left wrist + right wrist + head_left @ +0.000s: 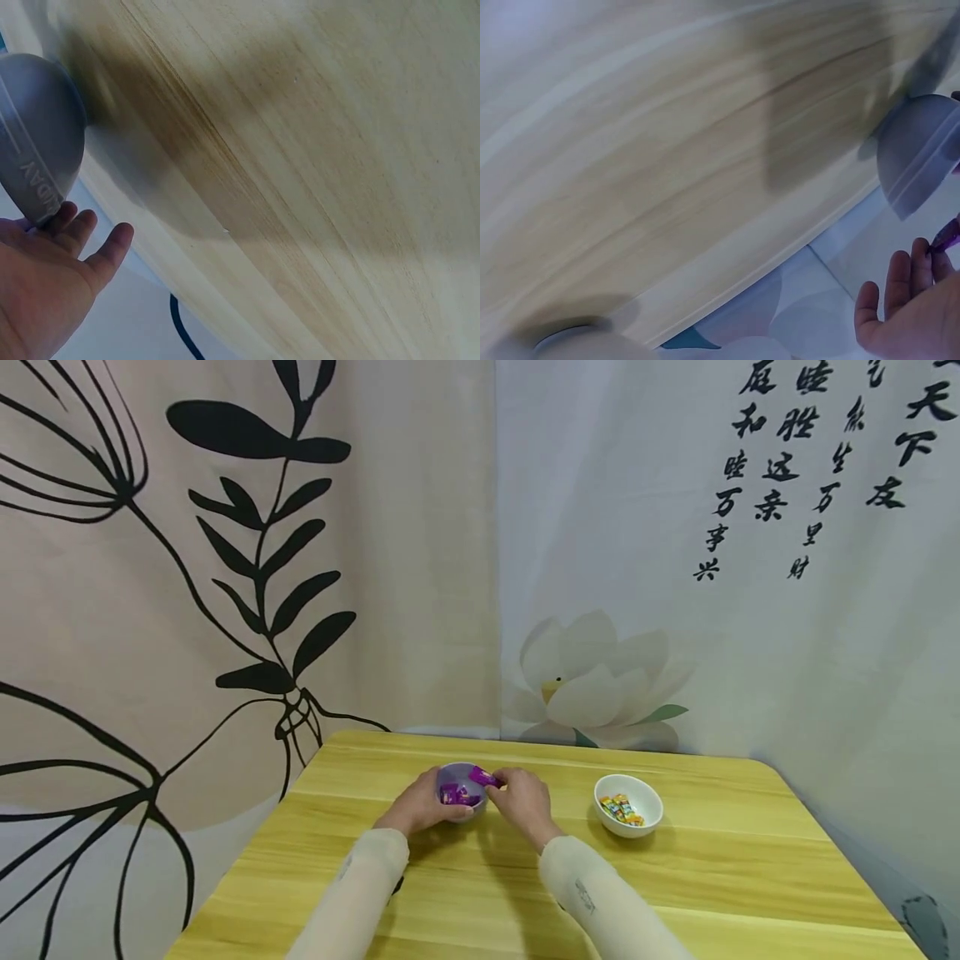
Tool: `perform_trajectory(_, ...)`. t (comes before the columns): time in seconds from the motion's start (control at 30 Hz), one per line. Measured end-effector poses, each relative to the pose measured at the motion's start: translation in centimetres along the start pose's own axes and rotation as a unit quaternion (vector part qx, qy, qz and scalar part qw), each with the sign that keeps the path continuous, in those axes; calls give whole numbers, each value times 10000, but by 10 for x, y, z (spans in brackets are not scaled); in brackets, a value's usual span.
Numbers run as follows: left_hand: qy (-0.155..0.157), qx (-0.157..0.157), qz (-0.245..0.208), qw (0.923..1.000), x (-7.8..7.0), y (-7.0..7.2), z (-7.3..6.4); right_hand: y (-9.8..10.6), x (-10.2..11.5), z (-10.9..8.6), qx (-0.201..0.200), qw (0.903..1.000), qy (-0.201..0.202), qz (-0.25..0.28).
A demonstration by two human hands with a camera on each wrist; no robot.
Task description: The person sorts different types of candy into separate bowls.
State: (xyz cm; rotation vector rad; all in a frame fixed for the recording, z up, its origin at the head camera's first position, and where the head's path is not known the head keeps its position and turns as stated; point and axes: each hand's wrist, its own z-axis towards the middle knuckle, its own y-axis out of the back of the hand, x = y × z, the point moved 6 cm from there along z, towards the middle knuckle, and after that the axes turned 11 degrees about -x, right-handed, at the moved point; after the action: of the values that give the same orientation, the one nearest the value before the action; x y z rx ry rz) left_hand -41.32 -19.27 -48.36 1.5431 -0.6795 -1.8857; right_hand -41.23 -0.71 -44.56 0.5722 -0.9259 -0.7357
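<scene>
My left hand grips the near left side of a small grey-purple bowl, its thumb along the front. Several purple-wrapped candies lie inside. Over the bowl's right rim, my right hand pinches another purple-wrapped candy between thumb and fingers. In the left wrist view, pale lettering shows on the outside of the bowl, with fingers of the left hand at its rim. The right wrist view shows the pinched candy just apart from the bowl.
To the right stands a white bowl holding several yellow and colourful wrapped candies. Both bowls are on a yellow wood-grain table. Printed curtains hang behind its far edge. A dark cable shows past the table edge.
</scene>
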Motion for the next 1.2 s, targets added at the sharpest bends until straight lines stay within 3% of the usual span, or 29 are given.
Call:
perform_trajectory(0.27, -245, 60, -178, 9995, -8, -7, -1, -8, 6, 5, 33, 9998, -168, 39)
perform_trajectory(0.47, -166, 174, -98, 9997, -12, -18, 0, -11, 8, 3, 273, 9987, -183, 392)
perform_trajectory(0.8, -193, 123, 14, 9997, -16, -20, 3, -1, -8, -4, 296, 9976, -524, 347)
perform_trajectory(0.93, -38, 176, 70, 9998, -17, -16, 3, 6, -17, -6, 219, 9982, -498, 255)
perform_trajectory(1.1, 350, 249, 495, 9979, -18, -8, 0, 12, -29, -14, 197, 9985, -492, 169)
perform_trajectory(1.2, 433, 166, 678, 9966, -14, -6, -3, 13, -38, -24, 201, 9988, -446, 100)
